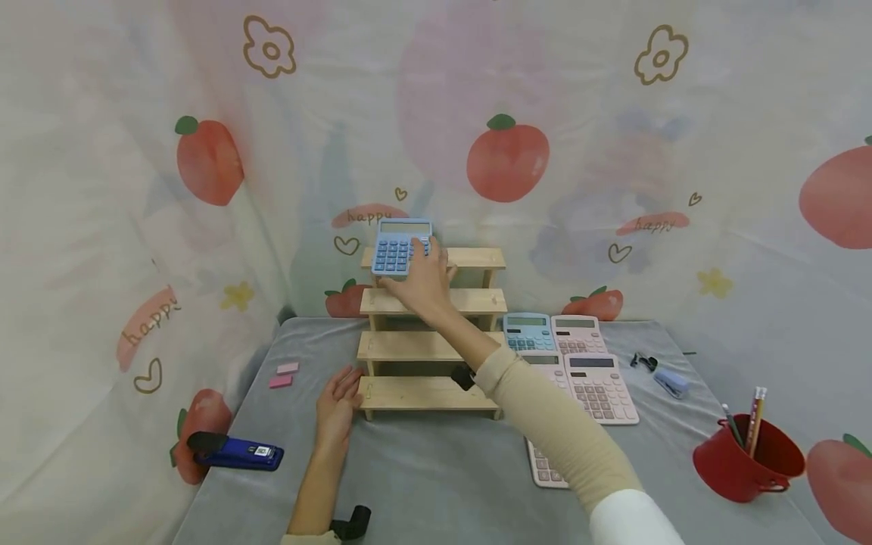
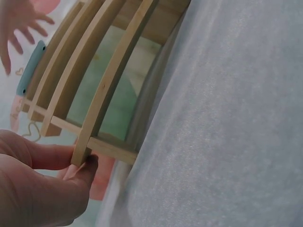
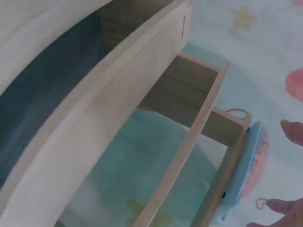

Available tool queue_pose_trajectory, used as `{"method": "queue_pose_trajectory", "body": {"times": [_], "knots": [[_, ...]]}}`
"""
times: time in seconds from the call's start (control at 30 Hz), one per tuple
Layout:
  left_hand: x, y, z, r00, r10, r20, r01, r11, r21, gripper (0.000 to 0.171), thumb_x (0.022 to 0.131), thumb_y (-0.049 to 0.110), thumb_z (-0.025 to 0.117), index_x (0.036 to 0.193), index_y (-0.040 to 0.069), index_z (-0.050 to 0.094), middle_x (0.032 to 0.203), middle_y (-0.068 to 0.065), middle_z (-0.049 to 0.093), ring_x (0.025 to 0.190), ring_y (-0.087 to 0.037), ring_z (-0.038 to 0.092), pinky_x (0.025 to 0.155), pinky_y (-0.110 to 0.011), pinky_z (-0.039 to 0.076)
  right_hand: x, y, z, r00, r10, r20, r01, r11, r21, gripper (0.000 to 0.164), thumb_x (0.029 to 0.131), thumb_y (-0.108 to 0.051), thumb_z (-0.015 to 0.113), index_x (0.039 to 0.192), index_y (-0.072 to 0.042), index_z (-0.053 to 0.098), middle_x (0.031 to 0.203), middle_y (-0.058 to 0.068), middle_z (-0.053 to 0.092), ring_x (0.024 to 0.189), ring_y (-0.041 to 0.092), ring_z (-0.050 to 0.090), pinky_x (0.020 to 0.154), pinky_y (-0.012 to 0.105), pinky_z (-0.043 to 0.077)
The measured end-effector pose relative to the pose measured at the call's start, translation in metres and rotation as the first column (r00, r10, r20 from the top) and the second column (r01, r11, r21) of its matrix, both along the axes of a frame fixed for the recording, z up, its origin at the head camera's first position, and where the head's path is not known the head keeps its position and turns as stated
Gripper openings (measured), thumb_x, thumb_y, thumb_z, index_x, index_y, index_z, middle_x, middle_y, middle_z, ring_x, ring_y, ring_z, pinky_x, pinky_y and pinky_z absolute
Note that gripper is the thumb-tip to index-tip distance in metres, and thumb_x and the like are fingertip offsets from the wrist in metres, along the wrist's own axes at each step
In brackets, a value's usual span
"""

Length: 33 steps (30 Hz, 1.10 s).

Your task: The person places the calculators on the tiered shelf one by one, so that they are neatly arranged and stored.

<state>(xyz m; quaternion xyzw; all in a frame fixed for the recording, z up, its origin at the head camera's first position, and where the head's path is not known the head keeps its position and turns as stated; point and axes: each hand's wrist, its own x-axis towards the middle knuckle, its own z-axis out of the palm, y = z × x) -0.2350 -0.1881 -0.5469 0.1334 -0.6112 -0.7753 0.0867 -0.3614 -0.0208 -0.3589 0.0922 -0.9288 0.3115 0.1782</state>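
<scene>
Right arm [image 1: 552,416] is extended forward and leftward across the body's front; most of the forearm is covered by a beige sleeve, with the wrist left bare. Right hand [image 1: 424,278] is raised farther forward and higher than the left; its fingers [image 1: 417,250] are spread, clear of contact. Left forearm [image 1: 317,484] is bared and directed forward. Left hand [image 1: 337,409] is held low; thumb and fingertips [image 2: 52,156] are opposed in a pinch.
</scene>
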Motion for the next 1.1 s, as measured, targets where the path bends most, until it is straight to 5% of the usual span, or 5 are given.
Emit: {"method": "queue_pose_trajectory", "body": {"times": [0.2,0.4,0.7,0.87,1.1], "knots": [[-0.003,-0.004,0.003,1.0,0.011,-0.01,-0.011,1.0,0.003,0.067,0.092,-0.022,0.048,0.156,-0.004,0.039,0.154,-0.027,0.049,0.145,-0.035,0.045,0.091,-0.016,0.049,0.038,0.035,-0.007,0.994,0.1,-0.051,-0.102,0.994,-0.04,0.098,0.083,-0.051,0.085,0.159,-0.011,0.037,0.165,0.017,0.03,0.153,0.036,0.027,0.116,0.07,0.021],[-0.004,-0.008,0.006,1.0,0.028,0.013,-0.028,1.0,-0.014,0.068,0.092,-0.022,0.049,0.156,-0.002,0.04,0.154,-0.024,0.051,0.144,-0.032,0.048,0.087,-0.014,0.05,0.081,0.072,-0.038,0.988,0.145,-0.048,-0.146,0.989,-0.032,0.096,0.085,-0.05,0.084,0.16,-0.012,0.037,0.166,0.017,0.03,0.15,0.043,0.03,0.115,0.071,0.024],[-0.002,-0.009,0.006,0.998,0.034,0.055,-0.031,0.998,-0.054,0.069,0.092,-0.021,0.05,0.157,0.001,0.041,0.154,-0.022,0.051,0.144,-0.032,0.047,0.086,-0.012,0.048,0.138,0.145,-0.089,0.997,0.073,0.007,-0.072,0.997,-0.038,0.095,0.084,-0.046,0.086,0.157,-0.008,0.04,0.163,0.019,0.032,0.146,0.045,0.038,0.107,0.074,0.034],[-0.001,-0.005,0.003,0.998,0.026,0.059,-0.023,0.998,-0.057,0.069,0.092,-0.022,0.05,0.156,0.0,0.041,0.154,-0.023,0.051,0.144,-0.033,0.047,0.085,-0.011,0.048,0.169,0.184,-0.121,0.994,-0.007,0.107,0.004,1.0,0.027,0.1,0.079,-0.045,0.09,0.156,-0.006,0.04,0.162,0.024,0.032,0.144,0.048,0.038,0.103,0.076,0.036],[-0.003,0.002,0.001,0.998,0.01,0.066,-0.006,0.998,-0.06,0.069,0.092,-0.021,0.05,0.157,0.001,0.04,0.154,-0.023,0.05,0.145,-0.033,0.047,0.115,-0.044,0.039,0.203,0.223,-0.161,0.964,-0.101,0.245,0.065,0.987,0.15,0.117,0.064,-0.044,0.099,0.155,-0.002,0.039,0.156,0.032,0.034,0.138,0.06,0.038,0.1,0.078,0.037]]}}
